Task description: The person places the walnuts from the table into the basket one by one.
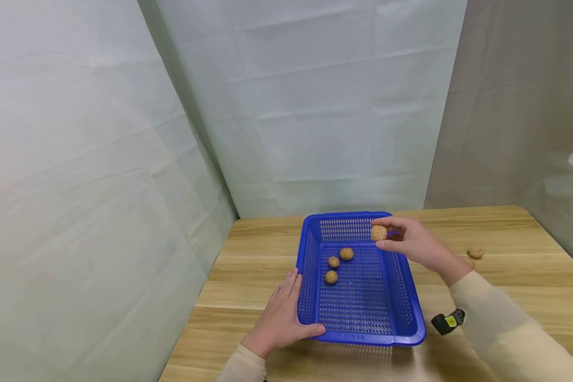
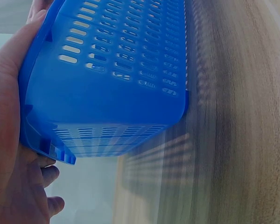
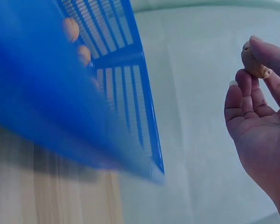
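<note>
In the head view, a blue plastic basket (image 1: 363,338) with slotted walls and a meshed floor stands on a wood-grained table (image 1: 248,254). The right hand (image 1: 417,244) pinches a walnut (image 1: 379,233) between thumb and fingertips by the basket's far right corner; its shell is light tan, rounded and rough. Three more walnuts lie on the basket floor, toward its left side: a plump one (image 1: 346,253) farthest from the near rim, a smaller one (image 1: 333,262) just beside it, and a round one (image 1: 331,277) nearer that rim. All are brown with wrinkled shells. To the right of the basket, well apart from it, another walnut (image 1: 475,253) lies on the table. The left hand (image 1: 281,318) rests on the basket's near left corner, fingers straight along the left side and thumb on the near rim.

In the left wrist view, the left thumb lies on the basket's rim, the other fingers loosely bent outside it.

In the right wrist view, the held walnut is apart from the basket, clamped between thumb and fingers, its shell brown with a darker mark. Beyond the basket's blurred near wall, more walnuts show inside.
</note>
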### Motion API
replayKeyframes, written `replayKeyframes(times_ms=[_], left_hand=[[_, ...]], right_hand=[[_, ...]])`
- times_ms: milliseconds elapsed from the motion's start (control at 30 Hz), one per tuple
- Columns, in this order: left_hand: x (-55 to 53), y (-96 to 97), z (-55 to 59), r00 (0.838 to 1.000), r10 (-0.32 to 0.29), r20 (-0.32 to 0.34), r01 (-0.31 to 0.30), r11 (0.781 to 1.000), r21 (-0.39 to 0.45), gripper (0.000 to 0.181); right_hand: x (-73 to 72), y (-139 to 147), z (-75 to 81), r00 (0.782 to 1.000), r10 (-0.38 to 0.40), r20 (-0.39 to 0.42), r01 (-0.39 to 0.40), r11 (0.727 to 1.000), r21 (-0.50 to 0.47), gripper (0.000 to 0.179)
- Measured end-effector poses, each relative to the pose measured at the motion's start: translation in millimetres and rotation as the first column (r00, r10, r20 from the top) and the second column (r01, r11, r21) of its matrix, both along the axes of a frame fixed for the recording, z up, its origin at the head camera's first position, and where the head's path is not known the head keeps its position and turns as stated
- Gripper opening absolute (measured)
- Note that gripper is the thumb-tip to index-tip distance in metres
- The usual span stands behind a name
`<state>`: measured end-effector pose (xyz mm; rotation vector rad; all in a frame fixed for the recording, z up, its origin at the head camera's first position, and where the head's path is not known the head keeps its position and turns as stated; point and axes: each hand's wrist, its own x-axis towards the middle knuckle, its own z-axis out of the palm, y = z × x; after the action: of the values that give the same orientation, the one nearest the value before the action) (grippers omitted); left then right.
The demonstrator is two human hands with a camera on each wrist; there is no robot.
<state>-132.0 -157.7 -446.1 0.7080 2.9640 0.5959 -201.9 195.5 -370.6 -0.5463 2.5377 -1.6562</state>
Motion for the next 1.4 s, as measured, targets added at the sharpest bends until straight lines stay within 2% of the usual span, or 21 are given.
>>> replayKeyframes(times_ms=[300,433,667,900,1133,1400], left_hand=[[-0.5,-0.8,0.3,1.000,-0.008,-0.017,0.008,1.000,0.011,0.123],[0.1,0.0,-1.4,1.000,-0.012,-0.027,0.013,1.000,0.007,0.123],[1.3,1.4,-3.5,0.999,-0.009,-0.030,0.009,1.000,-0.001,0.124],[2.6,0.9,-1.4,0.999,-0.019,-0.026,0.019,1.000,0.013,0.123],[3.6,-1.2,0.9,0.999,-0.014,-0.039,0.014,1.000,0.001,0.127],[3.8,-0.2,1.8,1.000,-0.008,-0.012,0.008,1.000,-0.001,0.126]], right_hand=[[-29.3,-42.7,-2.7,0.998,0.066,-0.014,-0.065,0.998,0.013,0.044],[-37.1,-53.8,-10.9,0.997,0.069,0.022,-0.069,0.998,0.012,0.046],[-44.8,-64.1,-30.2,0.993,0.063,0.098,-0.059,0.998,-0.036,0.045],[-49.0,-66.4,-49.4,0.991,0.024,0.132,-0.023,1.000,-0.010,0.044],[-48.4,-67.0,-51.3,0.990,0.012,0.142,-0.006,0.999,-0.046,0.043],[-49.5,-65.6,-53.6,0.990,0.000,0.144,0.000,1.000,0.001,0.043]])
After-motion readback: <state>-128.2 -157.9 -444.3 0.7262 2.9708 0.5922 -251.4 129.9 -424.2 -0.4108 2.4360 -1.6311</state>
